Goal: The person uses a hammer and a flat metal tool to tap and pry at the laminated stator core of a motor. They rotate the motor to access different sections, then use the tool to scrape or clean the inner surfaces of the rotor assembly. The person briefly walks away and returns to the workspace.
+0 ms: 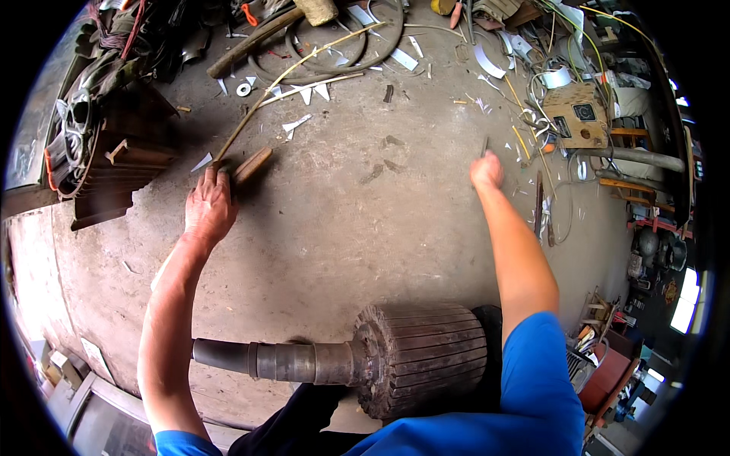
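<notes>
My left hand (211,204) is at the left, back upward, its fingers closed around the lower end of a short brown wooden stick (252,166). The stick juts out between thumb and forefinger. Close to those fingertips ends a long thin yellowish strip (274,85) lying on the floor. Out to the right, my right hand (487,170) is closed in a fist on a thin, narrow dark tool (485,144), slightly blurred; its exact kind is unclear. Close to my body lies a motor rotor (430,353) with dark ribs and a stepped metal shaft (304,362) pointing left.
A finned motor housing (125,163) stands at the left, full of rags and wires. Hoops of hose (391,38), a wooden mallet (315,11) and white paper scraps (296,124) lie at the back. A worn wooden box (576,115) is among cables at the right.
</notes>
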Action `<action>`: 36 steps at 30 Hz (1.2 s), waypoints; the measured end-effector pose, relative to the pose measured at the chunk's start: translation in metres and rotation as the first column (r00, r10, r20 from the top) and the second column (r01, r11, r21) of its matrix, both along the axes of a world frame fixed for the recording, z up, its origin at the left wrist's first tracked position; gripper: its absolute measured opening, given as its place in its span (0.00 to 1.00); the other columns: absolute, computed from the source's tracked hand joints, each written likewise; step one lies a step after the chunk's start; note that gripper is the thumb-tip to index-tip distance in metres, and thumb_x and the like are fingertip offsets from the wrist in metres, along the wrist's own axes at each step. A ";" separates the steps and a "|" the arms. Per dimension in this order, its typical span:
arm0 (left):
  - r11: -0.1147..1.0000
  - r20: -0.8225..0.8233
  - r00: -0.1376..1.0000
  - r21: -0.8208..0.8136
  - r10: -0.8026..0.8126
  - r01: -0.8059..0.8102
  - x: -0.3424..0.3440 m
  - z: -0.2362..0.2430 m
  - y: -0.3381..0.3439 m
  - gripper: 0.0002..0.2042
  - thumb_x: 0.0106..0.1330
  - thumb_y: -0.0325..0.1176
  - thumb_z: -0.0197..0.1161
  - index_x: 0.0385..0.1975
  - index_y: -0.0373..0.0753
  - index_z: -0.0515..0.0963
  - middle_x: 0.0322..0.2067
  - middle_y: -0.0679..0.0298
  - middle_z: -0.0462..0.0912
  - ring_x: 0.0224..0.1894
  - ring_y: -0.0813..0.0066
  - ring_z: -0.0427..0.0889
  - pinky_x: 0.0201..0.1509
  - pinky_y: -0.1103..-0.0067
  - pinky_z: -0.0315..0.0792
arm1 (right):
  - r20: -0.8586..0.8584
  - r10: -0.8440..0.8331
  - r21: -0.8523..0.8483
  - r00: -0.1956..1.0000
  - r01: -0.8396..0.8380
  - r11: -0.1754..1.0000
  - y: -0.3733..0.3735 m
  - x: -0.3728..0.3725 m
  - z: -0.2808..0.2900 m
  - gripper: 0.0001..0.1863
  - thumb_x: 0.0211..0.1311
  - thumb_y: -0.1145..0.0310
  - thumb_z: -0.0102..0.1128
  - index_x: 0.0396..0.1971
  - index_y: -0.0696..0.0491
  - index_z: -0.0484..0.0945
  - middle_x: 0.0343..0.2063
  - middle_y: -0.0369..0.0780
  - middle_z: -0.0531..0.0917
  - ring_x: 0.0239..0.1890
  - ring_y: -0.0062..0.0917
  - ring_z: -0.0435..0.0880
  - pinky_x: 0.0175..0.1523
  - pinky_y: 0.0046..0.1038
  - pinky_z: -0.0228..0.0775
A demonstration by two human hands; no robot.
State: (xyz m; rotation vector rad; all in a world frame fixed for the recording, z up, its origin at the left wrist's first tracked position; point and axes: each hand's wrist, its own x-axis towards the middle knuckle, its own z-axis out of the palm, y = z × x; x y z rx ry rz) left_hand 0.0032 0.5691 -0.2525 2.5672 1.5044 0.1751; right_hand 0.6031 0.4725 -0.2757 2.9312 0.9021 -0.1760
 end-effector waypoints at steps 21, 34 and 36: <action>0.999 -0.080 0.996 -0.023 0.027 -0.029 0.003 0.076 -0.008 0.21 0.66 0.28 0.63 0.59 0.36 0.74 0.44 0.51 0.79 0.48 0.49 0.82 0.55 0.60 0.74 | -0.577 0.750 0.195 0.322 -0.838 0.509 -0.027 -0.287 0.078 0.11 0.81 0.70 0.43 0.37 0.57 0.72 0.30 0.40 0.73 0.24 0.22 0.70 0.20 0.26 0.68; 0.110 0.456 0.157 -0.128 -0.876 0.986 0.167 0.221 -0.292 0.31 0.75 0.47 0.51 0.70 0.29 0.70 0.74 0.39 0.64 0.78 0.43 0.63 0.81 0.50 0.57 | -0.413 0.279 0.258 0.867 -0.182 0.949 -0.275 -0.102 0.179 0.10 0.70 0.68 0.60 0.41 0.60 0.76 0.29 0.51 0.83 0.32 0.47 0.83 0.41 0.44 0.74; 0.056 0.269 0.071 -0.063 -0.960 0.996 0.174 0.201 -0.316 0.30 0.78 0.46 0.45 0.73 0.32 0.68 0.77 0.43 0.61 0.79 0.44 0.59 0.80 0.47 0.55 | -0.372 0.321 0.288 0.871 -0.220 0.932 -0.303 -0.093 0.184 0.10 0.69 0.68 0.60 0.41 0.60 0.76 0.30 0.51 0.82 0.33 0.48 0.83 0.42 0.44 0.74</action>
